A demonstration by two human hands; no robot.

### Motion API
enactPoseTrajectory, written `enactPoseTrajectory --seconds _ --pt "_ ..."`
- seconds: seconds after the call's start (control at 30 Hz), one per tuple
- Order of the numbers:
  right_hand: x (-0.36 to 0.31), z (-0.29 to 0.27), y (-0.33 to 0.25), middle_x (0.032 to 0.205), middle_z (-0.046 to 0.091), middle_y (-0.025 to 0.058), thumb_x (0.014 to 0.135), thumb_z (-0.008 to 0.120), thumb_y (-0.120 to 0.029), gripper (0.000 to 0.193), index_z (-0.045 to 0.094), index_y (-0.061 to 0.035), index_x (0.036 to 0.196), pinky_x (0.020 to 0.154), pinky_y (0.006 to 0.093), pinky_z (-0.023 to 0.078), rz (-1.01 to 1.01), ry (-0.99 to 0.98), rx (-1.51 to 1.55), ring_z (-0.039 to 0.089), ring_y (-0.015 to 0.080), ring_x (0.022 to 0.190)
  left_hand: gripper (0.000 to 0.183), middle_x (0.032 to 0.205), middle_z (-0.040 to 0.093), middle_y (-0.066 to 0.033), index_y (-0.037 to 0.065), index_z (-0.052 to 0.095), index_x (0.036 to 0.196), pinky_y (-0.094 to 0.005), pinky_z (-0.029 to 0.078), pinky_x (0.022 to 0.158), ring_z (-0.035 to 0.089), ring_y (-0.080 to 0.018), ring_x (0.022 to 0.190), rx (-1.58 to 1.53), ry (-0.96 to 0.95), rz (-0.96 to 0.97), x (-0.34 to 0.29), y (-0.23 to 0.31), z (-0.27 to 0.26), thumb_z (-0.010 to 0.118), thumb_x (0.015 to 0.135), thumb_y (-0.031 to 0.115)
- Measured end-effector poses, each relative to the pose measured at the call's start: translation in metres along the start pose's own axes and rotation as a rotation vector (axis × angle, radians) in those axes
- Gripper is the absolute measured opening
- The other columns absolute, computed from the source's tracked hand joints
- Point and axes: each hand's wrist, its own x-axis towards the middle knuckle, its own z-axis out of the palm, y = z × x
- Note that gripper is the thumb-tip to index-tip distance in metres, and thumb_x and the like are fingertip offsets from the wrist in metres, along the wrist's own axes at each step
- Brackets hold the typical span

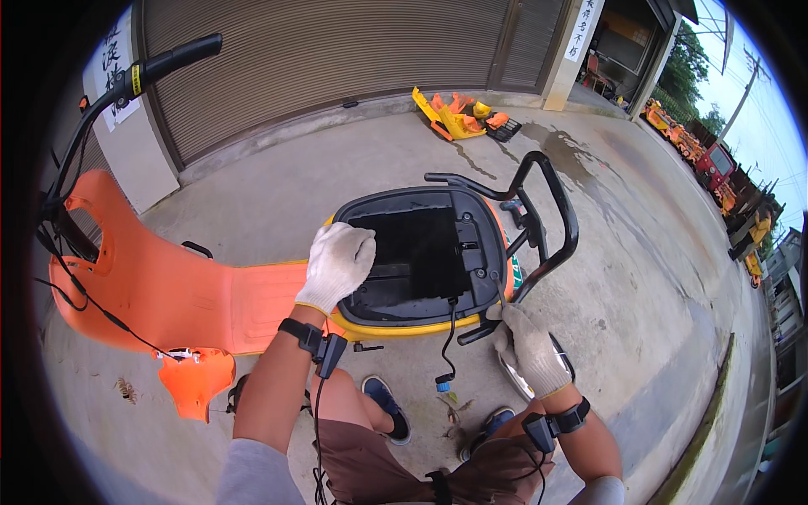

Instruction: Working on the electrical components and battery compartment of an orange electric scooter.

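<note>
View from above of a person crouched beside an orange scooter [168,295] on a concrete yard. The seat is off, leaving an open black tub [418,257] ringed by a yellow edge, with a black grab rail [551,219] curving behind it. The left hand [338,263], in a white work glove, lies on the tub's front rim, fingers together and curled loosely over the edge, not clamped on anything. The right hand [530,343], also gloved, sits at the tub's rear lower corner, fingers bent in around the end of the rail; whether it grips firmly cannot be told. A black cable [450,332] hangs from the tub's lower edge between the hands and ends in a blue plug [443,385] dangling free above the ground. Black bands with cords circle both wrists. Orange and yellow panels [461,118] lie far off by a shuttered wall. Judged from this, the work goes best with both hands steady on the tub and the loose cable kept from being pinched or tugged
</note>
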Motion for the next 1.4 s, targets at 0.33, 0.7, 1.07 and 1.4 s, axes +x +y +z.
enactPoseTrajectory --seconds 0.33,0.7,1.07,1.4 --pt "0.013 0.055 -0.017 0.088 0.069 0.0124 0.107 0.036 -0.026 0.024 0.052 -0.0082 0.109 0.048 0.0266 0.046 0.348 -0.031 0.535 0.058 0.0167 0.061 0.028 0.096 0.071 -0.0137 0.003 0.074 0.099 -0.0427 0.043 0.100 0.062 -0.0323 0.100 -0.003 -0.004 -0.002 -0.003 0.004 0.000 0.057 0.091 0.024" --pt "0.027 -0.031 -0.030 0.056 0.041 -0.0040 0.103 0.050 -0.031 0.030 0.062 -0.0038 0.104 0.035 0.0251 0.024 0.268 -0.132 -0.140 0.032 0.0081 0.039 0.030 0.098 0.070 -0.0144 0.004 0.074 0.101 -0.0426 0.043 0.101 0.060 -0.0336 0.105 0.039 -0.008 -0.046 0.000 0.012 0.001 0.060 0.090 0.028" --pt "0.001 -0.023 -0.002 0.074 0.067 0.0056 0.105 0.047 -0.036 0.035 0.059 -0.0053 0.115 0.043 0.0243 0.037 0.040 -0.227 0.275 0.050 0.0089 0.049 0.030 0.098 0.069 -0.0154 0.003 0.075 0.099 -0.0430 0.044 0.099 0.060 -0.0349 0.103 0.109 -0.040 -0.050 0.000 0.018 -0.003 0.063 0.088 0.028" --pt "0.013 0.054 -0.010 0.074 0.063 0.0058 0.105 0.039 -0.030 0.031 0.051 -0.0075 0.121 0.035 0.0240 0.029 0.138 -0.049 0.355 0.043 0.0110 0.043 0.031 0.097 0.069 -0.0149 0.004 0.075 0.099 -0.0425 0.042 0.102 0.060 -0.0324 0.105 0.148 -0.050 -0.084 0.000 0.025 -0.004 0.061 0.089 0.030"
